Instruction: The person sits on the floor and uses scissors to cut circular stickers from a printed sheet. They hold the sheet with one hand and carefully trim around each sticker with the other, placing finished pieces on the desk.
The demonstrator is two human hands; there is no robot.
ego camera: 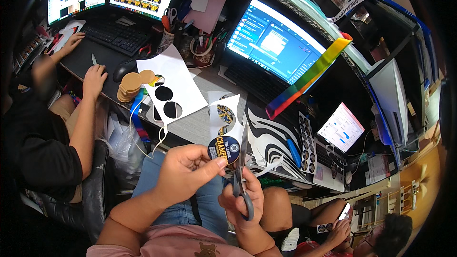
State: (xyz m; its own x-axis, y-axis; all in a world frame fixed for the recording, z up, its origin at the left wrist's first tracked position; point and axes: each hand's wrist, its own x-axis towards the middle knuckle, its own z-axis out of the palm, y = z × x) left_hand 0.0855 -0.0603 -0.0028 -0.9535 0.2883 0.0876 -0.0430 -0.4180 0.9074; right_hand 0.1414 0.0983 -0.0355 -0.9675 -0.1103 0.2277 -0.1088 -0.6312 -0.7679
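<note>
My left hand point(191, 173) pinches a round dark-blue printed paper disc point(223, 151) between thumb and fingers, above my lap. Through the handles of grey-handled scissors point(240, 182) go the fingers of my right hand point(242, 200); the blades point up, right beside the disc's edge. Behind the disc, over the desk's edge, a white sheet point(216, 114) shows a curved cut-out and more printed discs. Curled white paper offcuts point(273, 164) lie right of the scissors. Further left a white sheet with round holes point(178, 85) rests on the desk, near stacked gold-coloured discs point(130, 84).
A co-worker point(39, 142) sits at left, one hand near a mouse point(124, 70). Another person point(378, 235) at lower right holds a phone point(345, 211). Rainbow ribbon point(309, 78) hangs before a monitor point(275, 43). A laptop point(330, 171) stands at right; a white cable point(132, 117) hangs at the desk edge.
</note>
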